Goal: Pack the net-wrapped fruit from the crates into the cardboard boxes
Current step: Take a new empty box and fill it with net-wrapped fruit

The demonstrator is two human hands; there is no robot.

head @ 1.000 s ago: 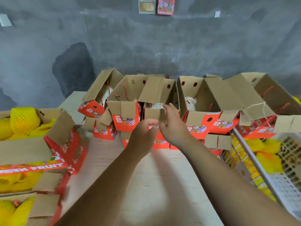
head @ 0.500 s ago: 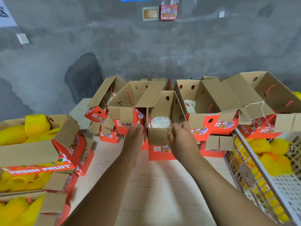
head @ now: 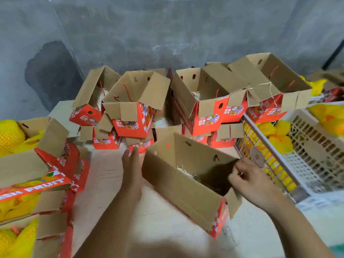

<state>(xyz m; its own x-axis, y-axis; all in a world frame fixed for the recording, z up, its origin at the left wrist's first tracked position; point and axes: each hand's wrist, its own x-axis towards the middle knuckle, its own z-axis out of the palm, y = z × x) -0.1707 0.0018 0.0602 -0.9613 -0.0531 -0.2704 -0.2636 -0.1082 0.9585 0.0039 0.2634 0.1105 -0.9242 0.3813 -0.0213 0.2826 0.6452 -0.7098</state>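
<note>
An open red-and-brown cardboard box lies slanted on the table in front of me, flaps up, with pale shredded filling inside. My right hand grips its right end wall, fingers curled over the rim. My left hand is stretched out with straight fingers beside the box's left end; contact with it is not clear. Fruit in yellow net lies in the white plastic crate at the right.
Several empty open boxes are stacked along the back against the grey wall. At the left stand boxes filled with yellow net-wrapped fruit, one printed "FRESH FRUIT". Bare wooden table shows between these and my arms.
The box taken from the back stack has come toward me and turned slantwise on the table. My right hand moved with it to the right; my left hand came off its front flap.
</note>
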